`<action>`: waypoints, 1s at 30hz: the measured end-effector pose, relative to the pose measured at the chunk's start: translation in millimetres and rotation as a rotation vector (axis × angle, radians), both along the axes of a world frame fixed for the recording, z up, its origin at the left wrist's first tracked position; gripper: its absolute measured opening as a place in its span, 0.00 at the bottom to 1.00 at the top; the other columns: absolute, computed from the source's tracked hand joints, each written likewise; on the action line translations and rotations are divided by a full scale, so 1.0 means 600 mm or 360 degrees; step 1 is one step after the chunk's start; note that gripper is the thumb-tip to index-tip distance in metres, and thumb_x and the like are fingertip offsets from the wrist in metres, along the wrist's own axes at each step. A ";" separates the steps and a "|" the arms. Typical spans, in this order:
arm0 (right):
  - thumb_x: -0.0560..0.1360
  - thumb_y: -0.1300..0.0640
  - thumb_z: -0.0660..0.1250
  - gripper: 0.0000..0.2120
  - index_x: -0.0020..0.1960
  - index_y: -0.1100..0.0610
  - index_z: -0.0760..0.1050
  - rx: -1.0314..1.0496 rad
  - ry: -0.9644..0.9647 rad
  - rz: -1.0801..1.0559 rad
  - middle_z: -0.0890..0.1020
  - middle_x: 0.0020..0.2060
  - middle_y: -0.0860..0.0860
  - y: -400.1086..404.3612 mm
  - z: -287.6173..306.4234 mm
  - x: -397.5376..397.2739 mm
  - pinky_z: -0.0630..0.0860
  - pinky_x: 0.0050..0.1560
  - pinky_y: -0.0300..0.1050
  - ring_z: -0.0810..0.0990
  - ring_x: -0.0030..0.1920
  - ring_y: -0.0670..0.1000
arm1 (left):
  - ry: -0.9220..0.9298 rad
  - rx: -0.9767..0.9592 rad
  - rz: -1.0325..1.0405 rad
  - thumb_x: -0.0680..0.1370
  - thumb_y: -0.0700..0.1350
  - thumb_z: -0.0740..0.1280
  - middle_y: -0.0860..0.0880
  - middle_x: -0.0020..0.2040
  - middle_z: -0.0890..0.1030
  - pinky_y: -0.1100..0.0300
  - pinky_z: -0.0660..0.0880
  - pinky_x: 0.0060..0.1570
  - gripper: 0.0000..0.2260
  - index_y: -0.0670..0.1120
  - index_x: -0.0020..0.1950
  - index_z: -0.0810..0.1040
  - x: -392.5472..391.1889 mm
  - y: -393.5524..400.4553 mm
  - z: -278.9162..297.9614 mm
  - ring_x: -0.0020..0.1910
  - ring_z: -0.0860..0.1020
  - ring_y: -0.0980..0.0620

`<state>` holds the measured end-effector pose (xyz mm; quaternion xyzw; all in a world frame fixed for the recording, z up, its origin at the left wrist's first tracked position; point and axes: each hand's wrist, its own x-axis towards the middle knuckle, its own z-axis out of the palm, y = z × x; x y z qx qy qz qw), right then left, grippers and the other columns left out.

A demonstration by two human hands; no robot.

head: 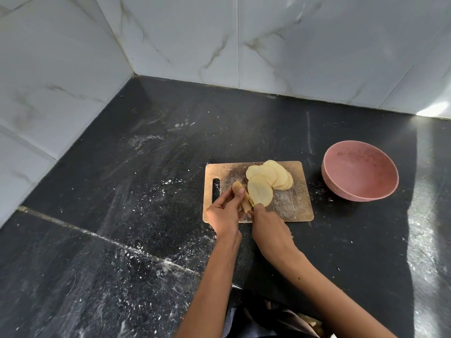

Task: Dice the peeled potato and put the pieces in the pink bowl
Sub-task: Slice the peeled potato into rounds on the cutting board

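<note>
Where the board [290, 203] lies on my black table [146, 191], I log: left hand [225, 211] gripping the potato end [238, 189]; right hand [267, 224] curled round a knife handle, blade mostly hidden. Slices [271, 178] fan across the board's far half. Bowl [361, 170] just right of the board, apart. Tiled walls [170, 32] close the corner; bare table lies left.

- The desk [244, 123] looks like black polished stone, faintly glossy, dusted with white powdery specks.
- The cutting board [292, 203] looks wooden, matt, its face scuffed and whitened.
- The pink bowl [361, 189] has a matt, slightly mottled finish.
- The potato slices [271, 176] are pale, smooth and moist-looking.
- The wall tiles [292, 45] are white, marble-veined, smooth with a soft sheen.
</note>
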<state>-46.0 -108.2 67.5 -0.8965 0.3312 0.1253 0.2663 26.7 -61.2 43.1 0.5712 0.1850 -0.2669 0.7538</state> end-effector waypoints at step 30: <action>0.83 0.59 0.50 0.01 0.52 0.55 0.59 0.0035 0.0056 -0.0051 0.80 0.50 0.57 0.015 -0.009 -0.032 0.67 0.42 0.49 0.79 0.51 0.61 | -0.0008 0.0034 0.0043 0.70 0.34 0.74 0.42 0.49 0.85 0.57 0.82 0.37 0.15 0.39 0.57 0.82 0.003 -0.001 -0.006 0.49 0.83 0.45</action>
